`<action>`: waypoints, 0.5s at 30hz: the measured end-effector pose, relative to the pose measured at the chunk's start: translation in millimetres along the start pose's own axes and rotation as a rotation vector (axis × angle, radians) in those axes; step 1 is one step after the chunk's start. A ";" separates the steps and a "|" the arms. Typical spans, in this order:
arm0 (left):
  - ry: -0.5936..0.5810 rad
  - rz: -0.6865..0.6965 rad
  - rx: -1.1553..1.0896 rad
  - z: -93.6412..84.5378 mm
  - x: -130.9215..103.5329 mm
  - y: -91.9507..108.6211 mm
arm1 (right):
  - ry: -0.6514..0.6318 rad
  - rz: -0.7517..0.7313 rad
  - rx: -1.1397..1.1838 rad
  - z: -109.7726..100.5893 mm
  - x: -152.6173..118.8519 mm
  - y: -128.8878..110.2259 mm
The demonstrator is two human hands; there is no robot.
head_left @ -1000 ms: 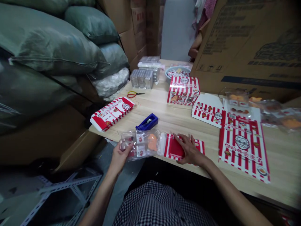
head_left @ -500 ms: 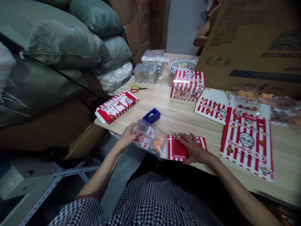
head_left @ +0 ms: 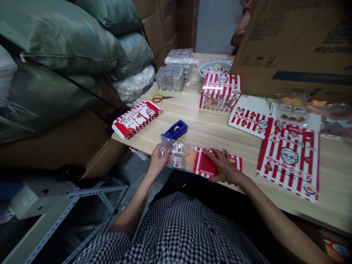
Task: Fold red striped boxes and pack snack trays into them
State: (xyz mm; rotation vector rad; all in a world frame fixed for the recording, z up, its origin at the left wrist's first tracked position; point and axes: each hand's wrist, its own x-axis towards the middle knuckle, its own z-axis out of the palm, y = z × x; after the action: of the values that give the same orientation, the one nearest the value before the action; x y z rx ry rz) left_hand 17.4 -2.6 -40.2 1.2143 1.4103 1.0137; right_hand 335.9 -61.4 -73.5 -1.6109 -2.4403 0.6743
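My left hand [head_left: 159,160] is closed on the left end of a clear plastic pack [head_left: 179,156] with orange pieces and small printed cards in it. The pack's right end meets a red-and-white striped box [head_left: 202,163] lying flat at the table's front edge. My right hand [head_left: 226,168] rests on that box with its fingers spread. Just behind the pack is a blue tape dispenser [head_left: 176,129]. A stack of folded striped cartons [head_left: 136,119] lies to the left.
Scissors [head_left: 161,98], clear plastic trays [head_left: 169,78], an upright striped box [head_left: 220,92] and a blue bowl [head_left: 214,68] stand farther back. Flat striped cartons [head_left: 288,161] lie right. A large cardboard box [head_left: 297,47] and another person's arm [head_left: 242,29] are behind.
The view has tilted slightly, so the table's things appear higher. My left hand has brought the plastic pack closer against the striped box. My right hand stays on the box.
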 end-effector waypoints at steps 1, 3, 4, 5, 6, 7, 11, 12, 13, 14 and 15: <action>-0.037 -0.004 -0.005 -0.6 -0.9 -1.9 | 0.010 0.001 0.000 0.8 -0.1 0.1; -0.119 -0.045 -0.050 -4.9 -1.7 -4.3 | 0.022 0.012 -0.002 1.6 -0.4 -0.1; -0.158 -0.079 -0.081 -8.1 -1.4 -4.8 | 0.024 0.017 -0.004 1.4 -0.7 -0.5; -0.194 -0.112 -0.110 -11.3 -0.9 -5.0 | 0.022 0.017 -0.006 0.8 -0.9 -1.0; -0.229 -0.140 -0.136 -14.0 -0.2 -5.1 | 0.018 0.011 -0.006 0.0 -1.1 -1.7; -0.268 -0.162 -0.157 -15.3 0.4 -5.4 | 0.011 -0.003 -0.004 -1.0 -1.2 -2.5; -0.358 -0.217 -0.229 3.1 -4.1 -12.1 | -0.013 -0.059 0.003 -3.5 -1.3 -5.4; -0.338 -0.218 -0.237 13.7 -7.8 -15.3 | -0.008 -0.053 -0.001 -3.5 -1.1 -5.8; -0.302 -0.210 -0.239 25.4 -12.3 -18.8 | -0.002 -0.042 -0.006 -3.3 -1.0 -5.9; -0.259 -0.195 -0.229 37.0 -17.0 -21.9 | 0.002 -0.032 -0.011 -3.0 -0.8 -5.8; -0.220 -0.173 -0.199 47.0 -21.5 -24.4 | 0.001 -0.027 -0.016 -2.7 -0.6 -5.5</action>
State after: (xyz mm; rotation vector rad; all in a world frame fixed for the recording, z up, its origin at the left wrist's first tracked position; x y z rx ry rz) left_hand 59.9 -27.8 -68.8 1.0066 1.1904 0.8515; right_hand 332.6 -63.0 -68.6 -1.5809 -2.4682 0.6509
